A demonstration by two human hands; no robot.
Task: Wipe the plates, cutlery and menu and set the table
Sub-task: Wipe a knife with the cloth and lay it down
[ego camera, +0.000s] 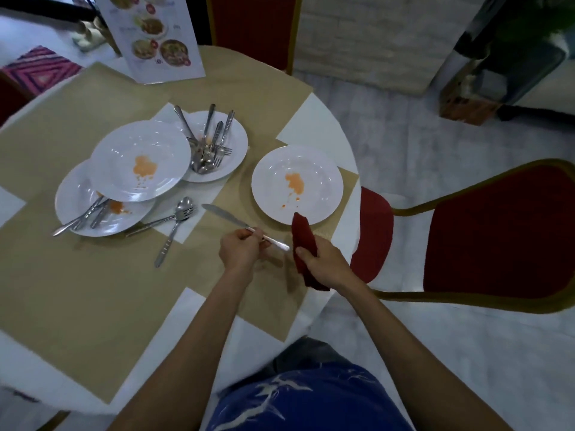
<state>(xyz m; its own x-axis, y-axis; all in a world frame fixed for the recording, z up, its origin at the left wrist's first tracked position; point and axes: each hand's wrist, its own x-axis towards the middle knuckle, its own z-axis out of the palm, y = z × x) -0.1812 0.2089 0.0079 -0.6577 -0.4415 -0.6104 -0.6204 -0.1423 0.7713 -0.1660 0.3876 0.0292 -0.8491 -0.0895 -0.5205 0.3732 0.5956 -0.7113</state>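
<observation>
My left hand [239, 248] grips a table knife [224, 214] by its handle, blade pointing up-left over the table. My right hand [323, 262] holds a dark red cloth [303, 234] just right of the knife handle's end. A white plate [311, 169] with an orange stain lies beyond the cloth. Three more white plates sit to the left: a stained one [124, 157] stacked on a lower plate [71, 213] with cutlery, and a far plate [239, 141] holding several forks and spoons. A spoon and fork [177, 216] lie on the table. The menu [155, 35] stands at the back.
The round white table [329, 132] carries tan placemats [77, 281]. Red chairs with gold frames stand at the right [497, 231] and at the far side [252, 23]. A pink patterned cushion [40, 68] lies at the far left.
</observation>
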